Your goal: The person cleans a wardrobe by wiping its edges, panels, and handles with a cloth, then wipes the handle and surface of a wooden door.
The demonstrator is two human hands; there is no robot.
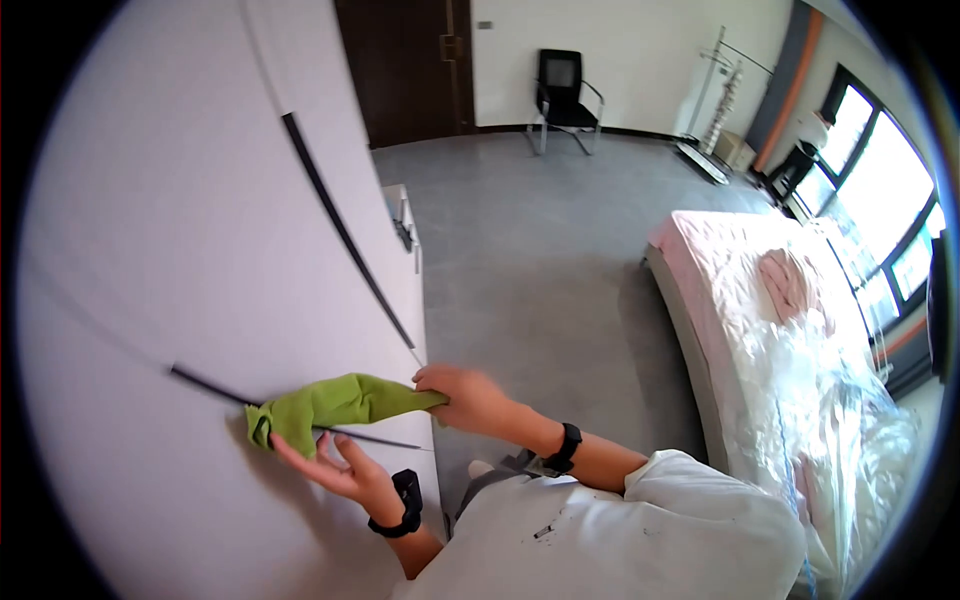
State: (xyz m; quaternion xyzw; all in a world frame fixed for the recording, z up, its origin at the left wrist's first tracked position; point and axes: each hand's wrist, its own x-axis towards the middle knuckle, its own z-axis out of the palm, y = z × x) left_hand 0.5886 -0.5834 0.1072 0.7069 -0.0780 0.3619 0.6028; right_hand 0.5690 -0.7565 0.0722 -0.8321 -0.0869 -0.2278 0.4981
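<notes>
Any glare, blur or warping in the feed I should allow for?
Head view: windows blown out, glare on the plastic; head view: right hand looks slightly soft, shadow beside the cloth; head view: wide-angle bowing, black corners.

- The green cloth (345, 398) is a soft textile, matt, with wrinkles and folds.
- The big pale panel (150, 260) looks smooth and more matt than glossy.
- The black strip (335, 215) on this panel is dark and smooth; if it is metal or plastic, I cannot tell.
- The white shirt (610, 530) is of matt fabric, a little creased.
- The grey floor (510, 240) seems smooth, with only a weak sheen.
- The dark brown door (405, 75) looks like wood.
- The chair frame (543, 130) is of shiny metal.
- The pink bed cover (700, 245) is quilted cloth.
- The clear sheet (820, 400) is thin plastic, crumpled and very glossy.
</notes>
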